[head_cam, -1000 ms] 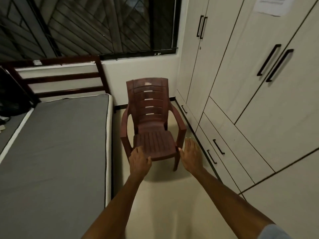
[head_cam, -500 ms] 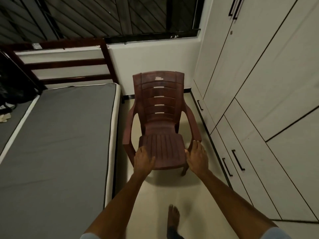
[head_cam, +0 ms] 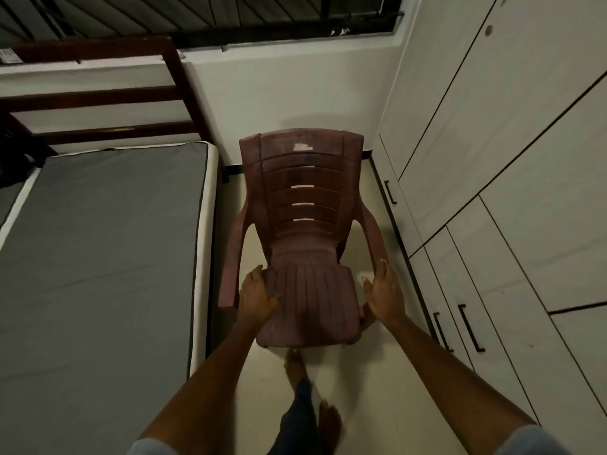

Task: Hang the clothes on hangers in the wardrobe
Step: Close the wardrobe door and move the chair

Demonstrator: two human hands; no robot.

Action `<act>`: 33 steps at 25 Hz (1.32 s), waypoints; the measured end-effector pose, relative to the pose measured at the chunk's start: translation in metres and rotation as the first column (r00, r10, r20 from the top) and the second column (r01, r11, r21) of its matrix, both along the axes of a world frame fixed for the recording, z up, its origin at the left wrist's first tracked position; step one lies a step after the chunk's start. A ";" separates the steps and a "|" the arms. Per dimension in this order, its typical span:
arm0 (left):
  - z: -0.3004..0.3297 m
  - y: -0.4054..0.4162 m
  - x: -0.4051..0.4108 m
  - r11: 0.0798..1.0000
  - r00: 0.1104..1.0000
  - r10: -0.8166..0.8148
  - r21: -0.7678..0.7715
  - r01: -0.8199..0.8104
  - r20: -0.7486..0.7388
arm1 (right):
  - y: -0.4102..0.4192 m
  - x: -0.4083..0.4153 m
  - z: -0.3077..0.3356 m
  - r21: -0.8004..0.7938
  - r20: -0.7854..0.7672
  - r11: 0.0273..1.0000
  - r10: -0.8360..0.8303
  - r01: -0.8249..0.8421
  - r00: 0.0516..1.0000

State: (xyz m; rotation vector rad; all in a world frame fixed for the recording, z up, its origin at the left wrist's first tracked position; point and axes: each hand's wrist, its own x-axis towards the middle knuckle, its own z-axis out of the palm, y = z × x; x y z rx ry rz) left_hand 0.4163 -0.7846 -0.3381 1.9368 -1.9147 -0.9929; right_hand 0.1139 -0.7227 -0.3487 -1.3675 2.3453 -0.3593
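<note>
Both hands reach the brown plastic chair [head_cam: 305, 244] straight ahead, left hand [head_cam: 257, 295] resting open on the seat's left edge, right hand [head_cam: 384, 292] open by its right armrest, closed wardrobe [head_cam: 492, 165] alongside right; no clothes or hangers visible.

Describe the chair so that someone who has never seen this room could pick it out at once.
Between the grey-mattressed bed on one side and the pale wardrobe wall on the other runs a strip of light floor. The chair stands there, its back toward the window wall, with the left hand and right hand at its seat sides. It is the only reddish-brown plastic piece: slatted back, curved armrests.
</note>
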 end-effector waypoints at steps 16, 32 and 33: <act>-0.167 -0.213 0.062 0.908 0.904 0.231 0.254 -0.333 0.359 | -0.190 -0.085 -0.171 0.253 -0.037 0.933 -0.256 0.257 0.966; -0.163 -0.359 0.032 0.943 0.879 0.175 0.180 -0.279 0.444 | -0.353 -0.120 -0.169 0.200 -0.028 0.958 -0.205 0.207 0.978; -0.162 -0.373 0.029 0.943 0.877 0.176 0.179 -0.280 0.448 | -0.369 -0.121 -0.167 0.183 -0.025 0.964 -0.190 0.191 0.982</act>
